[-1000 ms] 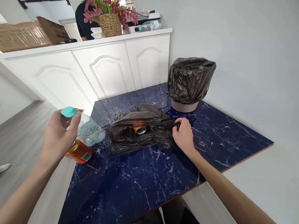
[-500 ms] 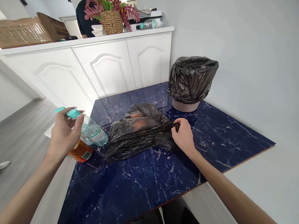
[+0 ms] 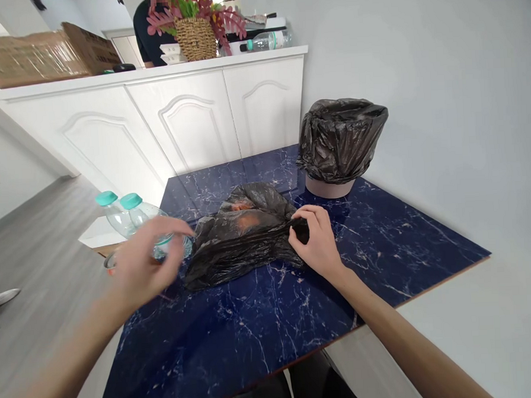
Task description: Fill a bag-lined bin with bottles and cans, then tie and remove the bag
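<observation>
In the head view, the left hand (image 3: pixel 140 268) is blurred, thumb and forefinger parted and bare of any load, just left of the black bag (image 3: pixel 245 241). The bag, thin crinkled plastic, lies slumped between both hands' fingers, soft orange patches glowing through its film. The right hand (image 3: pixel 319 243) curls thumb and fingers round its gathered end, touching it; how firmly they pinch, I cannot tell.

Behind the left fingers stand two clear, tapering plastic bottles (image 3: pixel 138 216) with turquoise caps; a silvery can rim (image 3: pixel 110 262) peeks out left of that hand. Beneath the fingers spreads a glossy dark-blue tabletop (image 3: pixel 254 318), white-veined like marble. Past the right fingertips sits a smooth pinkish bin (image 3: pixel 329 188), draped in wrinkled black liner (image 3: pixel 338 142). Far beyond both hands are a coarsely woven basket (image 3: pixel 196 39) and a film-wrapped cardboard box (image 3: pixel 29 57).

A green-and-white label shows beyond the left fingers, its wording unreadable; dark print on the box's flap is too small to read.
</observation>
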Action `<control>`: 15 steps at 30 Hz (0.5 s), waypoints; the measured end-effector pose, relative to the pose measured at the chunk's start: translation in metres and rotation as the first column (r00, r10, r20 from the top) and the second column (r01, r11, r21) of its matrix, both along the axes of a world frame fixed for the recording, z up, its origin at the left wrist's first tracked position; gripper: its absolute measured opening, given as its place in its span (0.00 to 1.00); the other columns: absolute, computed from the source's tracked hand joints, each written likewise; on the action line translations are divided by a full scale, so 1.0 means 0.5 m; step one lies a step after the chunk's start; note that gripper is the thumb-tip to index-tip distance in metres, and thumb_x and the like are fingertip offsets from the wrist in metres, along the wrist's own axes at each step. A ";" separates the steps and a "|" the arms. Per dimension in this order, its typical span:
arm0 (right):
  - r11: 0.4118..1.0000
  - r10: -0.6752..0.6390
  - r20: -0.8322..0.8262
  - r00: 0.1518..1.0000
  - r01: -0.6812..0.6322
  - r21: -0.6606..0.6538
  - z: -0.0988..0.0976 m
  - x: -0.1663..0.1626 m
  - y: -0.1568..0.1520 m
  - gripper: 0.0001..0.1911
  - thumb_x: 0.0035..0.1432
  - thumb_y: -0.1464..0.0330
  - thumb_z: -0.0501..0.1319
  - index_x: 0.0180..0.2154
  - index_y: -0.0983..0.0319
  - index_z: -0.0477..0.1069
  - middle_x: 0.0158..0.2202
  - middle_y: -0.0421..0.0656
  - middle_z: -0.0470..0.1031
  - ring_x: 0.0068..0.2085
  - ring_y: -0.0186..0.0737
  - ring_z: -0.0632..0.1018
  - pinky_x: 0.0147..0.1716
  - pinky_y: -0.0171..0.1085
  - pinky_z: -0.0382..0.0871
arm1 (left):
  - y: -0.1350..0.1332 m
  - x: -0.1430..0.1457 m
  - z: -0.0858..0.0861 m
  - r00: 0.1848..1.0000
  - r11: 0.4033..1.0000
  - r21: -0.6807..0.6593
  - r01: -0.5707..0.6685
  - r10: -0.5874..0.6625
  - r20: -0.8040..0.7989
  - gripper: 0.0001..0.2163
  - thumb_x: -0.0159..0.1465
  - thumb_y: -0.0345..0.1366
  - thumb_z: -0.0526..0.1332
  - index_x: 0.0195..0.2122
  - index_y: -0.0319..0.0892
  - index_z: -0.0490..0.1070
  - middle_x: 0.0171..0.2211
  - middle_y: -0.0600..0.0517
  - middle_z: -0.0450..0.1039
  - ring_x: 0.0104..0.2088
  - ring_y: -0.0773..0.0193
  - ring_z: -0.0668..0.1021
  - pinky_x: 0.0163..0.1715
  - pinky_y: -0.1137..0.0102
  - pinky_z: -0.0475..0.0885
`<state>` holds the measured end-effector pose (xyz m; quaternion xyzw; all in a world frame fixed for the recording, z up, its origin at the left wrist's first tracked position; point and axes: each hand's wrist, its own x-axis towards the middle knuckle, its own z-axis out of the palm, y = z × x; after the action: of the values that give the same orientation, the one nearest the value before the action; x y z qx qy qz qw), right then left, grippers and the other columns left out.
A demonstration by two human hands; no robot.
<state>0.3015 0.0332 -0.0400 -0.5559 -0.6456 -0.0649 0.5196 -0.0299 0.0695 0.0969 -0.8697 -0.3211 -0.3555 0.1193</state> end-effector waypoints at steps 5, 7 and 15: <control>0.959 0.245 0.023 0.969 -0.239 -0.153 0.006 -0.010 -0.011 0.08 0.71 0.70 0.55 0.43 0.55 0.72 0.41 0.45 0.81 0.46 0.47 0.81 0.52 0.47 0.76 | -0.025 0.069 -0.064 0.860 0.882 -0.448 0.149 -0.339 -0.381 0.17 0.78 0.37 0.52 0.63 0.48 0.71 0.58 0.46 0.80 0.57 0.54 0.83 0.59 0.58 0.78; 0.930 0.308 0.040 0.951 -0.292 -0.223 -0.001 -0.012 -0.010 0.10 0.72 0.70 0.54 0.44 0.55 0.74 0.43 0.45 0.83 0.46 0.47 0.82 0.53 0.48 0.77 | -0.011 0.084 -0.093 0.852 0.898 -0.416 0.144 -0.327 -0.409 0.17 0.78 0.36 0.50 0.63 0.46 0.71 0.59 0.44 0.80 0.59 0.52 0.81 0.62 0.55 0.76; 0.908 0.277 0.037 0.960 -0.249 -0.337 -0.032 -0.009 0.009 0.25 0.74 0.70 0.51 0.69 0.57 0.66 0.70 0.51 0.71 0.71 0.52 0.73 0.68 0.55 0.72 | 0.062 0.115 -0.135 0.895 0.990 -0.123 -0.072 0.010 -0.445 0.19 0.76 0.35 0.52 0.64 0.37 0.71 0.71 0.32 0.65 0.76 0.34 0.60 0.74 0.36 0.56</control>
<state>0.2972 0.0379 -0.0562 -0.5397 -0.7374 0.0911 0.3958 0.0277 0.1007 0.0296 -0.9268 -0.3273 -0.1227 0.1369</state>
